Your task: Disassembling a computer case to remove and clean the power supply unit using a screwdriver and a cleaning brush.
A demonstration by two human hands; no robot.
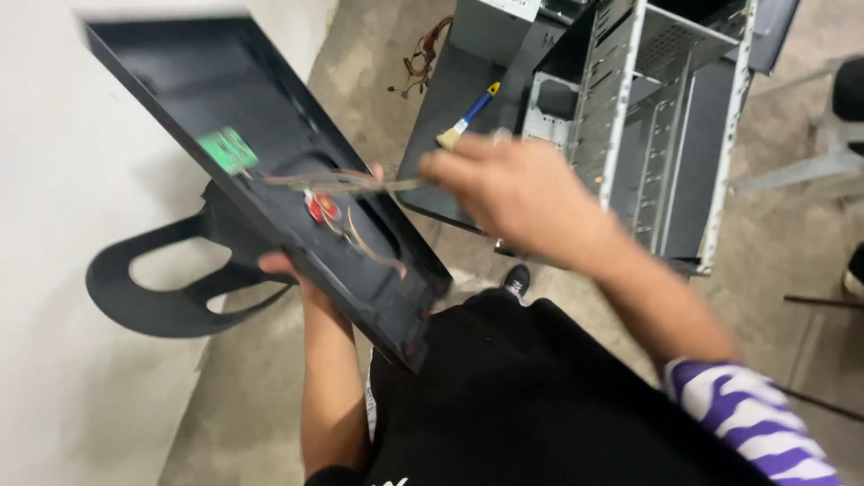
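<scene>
black front panel (270,171) of a computer case, tilted across upper left of frame, gripped from below by left hand (288,270); right hand (513,184), centre, blurred, pinching thin wires (346,184) running to the panel; open metal case (648,126) at upper right.

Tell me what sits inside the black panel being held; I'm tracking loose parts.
Inside the black panel show a small green circuit board, a red part and thin wires that the right hand pulls. The left hand grips its edge; its outer face is hidden.
</scene>
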